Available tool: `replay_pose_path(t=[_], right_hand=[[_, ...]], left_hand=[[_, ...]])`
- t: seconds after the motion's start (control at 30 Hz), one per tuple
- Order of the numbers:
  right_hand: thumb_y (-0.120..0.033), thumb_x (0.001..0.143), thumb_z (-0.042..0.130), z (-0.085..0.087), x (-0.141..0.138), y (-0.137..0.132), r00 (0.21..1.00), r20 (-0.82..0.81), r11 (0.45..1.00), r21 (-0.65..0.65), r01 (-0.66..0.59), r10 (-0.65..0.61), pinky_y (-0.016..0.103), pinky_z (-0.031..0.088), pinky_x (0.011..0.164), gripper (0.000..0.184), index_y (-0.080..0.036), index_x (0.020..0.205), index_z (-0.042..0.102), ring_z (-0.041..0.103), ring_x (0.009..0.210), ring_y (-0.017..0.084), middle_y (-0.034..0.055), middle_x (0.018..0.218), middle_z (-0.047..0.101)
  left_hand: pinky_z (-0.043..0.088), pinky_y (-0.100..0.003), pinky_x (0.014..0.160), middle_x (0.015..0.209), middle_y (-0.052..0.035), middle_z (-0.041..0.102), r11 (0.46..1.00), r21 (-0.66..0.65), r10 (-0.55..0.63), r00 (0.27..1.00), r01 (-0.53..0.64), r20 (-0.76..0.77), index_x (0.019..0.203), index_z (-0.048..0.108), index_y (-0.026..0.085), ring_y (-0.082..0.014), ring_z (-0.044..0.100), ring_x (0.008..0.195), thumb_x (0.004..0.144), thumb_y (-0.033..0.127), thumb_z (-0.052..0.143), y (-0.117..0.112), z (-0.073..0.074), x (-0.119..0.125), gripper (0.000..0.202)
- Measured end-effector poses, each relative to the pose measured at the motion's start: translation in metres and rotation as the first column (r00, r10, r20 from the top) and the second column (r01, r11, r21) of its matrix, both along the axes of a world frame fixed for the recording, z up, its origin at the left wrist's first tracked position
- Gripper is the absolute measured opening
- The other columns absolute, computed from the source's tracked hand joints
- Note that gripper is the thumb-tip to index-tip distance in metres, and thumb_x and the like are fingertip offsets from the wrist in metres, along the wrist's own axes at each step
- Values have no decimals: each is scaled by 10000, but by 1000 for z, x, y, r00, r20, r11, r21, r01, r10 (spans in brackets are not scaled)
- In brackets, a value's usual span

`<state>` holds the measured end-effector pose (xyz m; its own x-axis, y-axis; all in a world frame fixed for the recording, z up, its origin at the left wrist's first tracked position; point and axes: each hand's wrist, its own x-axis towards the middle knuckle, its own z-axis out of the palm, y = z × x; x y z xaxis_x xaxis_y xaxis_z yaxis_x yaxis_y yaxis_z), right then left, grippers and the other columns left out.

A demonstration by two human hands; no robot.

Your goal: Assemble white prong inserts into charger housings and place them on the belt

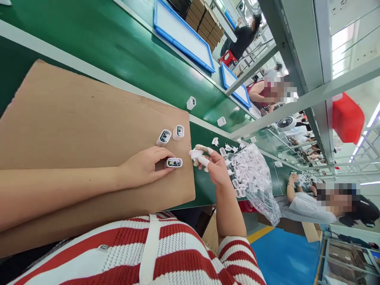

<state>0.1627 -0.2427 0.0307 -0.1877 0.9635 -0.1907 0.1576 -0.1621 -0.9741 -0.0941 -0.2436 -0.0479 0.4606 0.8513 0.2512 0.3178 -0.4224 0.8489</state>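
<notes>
left hand (145, 166) fingers clamped on white charger shell (174, 162), open end past fingertips, on cardboard sheet (89, 130) | right hand (215, 166) fingers pinched on white plug piece (196, 155), over worktop (204, 186)

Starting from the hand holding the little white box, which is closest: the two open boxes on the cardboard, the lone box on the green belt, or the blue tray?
From the left hand, which holds a white case:
1. Two open cases, just beyond on the cardboard.
2. Lone case, on the green belt.
3. Blue tray, across the belt.

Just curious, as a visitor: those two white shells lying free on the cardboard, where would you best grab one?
Probably across the long flat sides of a shell, pinching from above. It lies flat on the cardboard, open end showing, apart from its neighbour, so both sides are free.
</notes>
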Motion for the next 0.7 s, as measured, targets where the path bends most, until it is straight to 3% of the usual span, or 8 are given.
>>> replay_pose_path(t=[0.13,0.3,0.4,0.57,0.7], right_hand=[[-291,577,1007,-14,-14,-11,1000,-19,1000,28,7,-6,320,625,761,667,-282,1192,747,757,921,203,59,1202,822],[-403,839,839,-26,-26,-19,987,131,974,220,58,-89,401,638,895,268,-270,1071,814,766,1102,262,71,1169,826],[-403,907,777,-28,-30,-22,947,263,893,447,49,-184,393,620,899,179,-276,1006,855,740,1137,259,77,1180,808],[-354,992,707,-42,-37,-21,863,444,761,638,-115,-241,386,580,863,192,-279,1091,854,726,959,221,56,1019,807],[-233,956,751,-45,-33,-18,697,676,701,617,-357,-240,397,519,866,238,-287,1174,830,655,895,221,47,1008,803]], left_hand=[[568,-388,894,1093,-94,771,999,-5,-33,999,33,21,1085,733,196,-284,704,994,941,634,628,2,-1,0,473],[560,-399,940,1133,-92,778,999,11,-52,998,52,41,1122,750,196,-291,703,1064,990,577,576,4,-5,-1,439],[559,-388,950,1123,-88,780,998,29,-53,997,51,50,1132,752,198,-284,704,1051,996,545,575,4,-6,-2,412],[559,-378,927,1054,-85,771,998,45,-50,997,48,55,1084,754,197,-271,703,988,996,532,562,5,-5,-1,396],[559,-379,922,1066,-93,775,998,52,-45,997,42,60,1037,769,200,-273,693,1001,992,521,539,5,-7,0,397]])
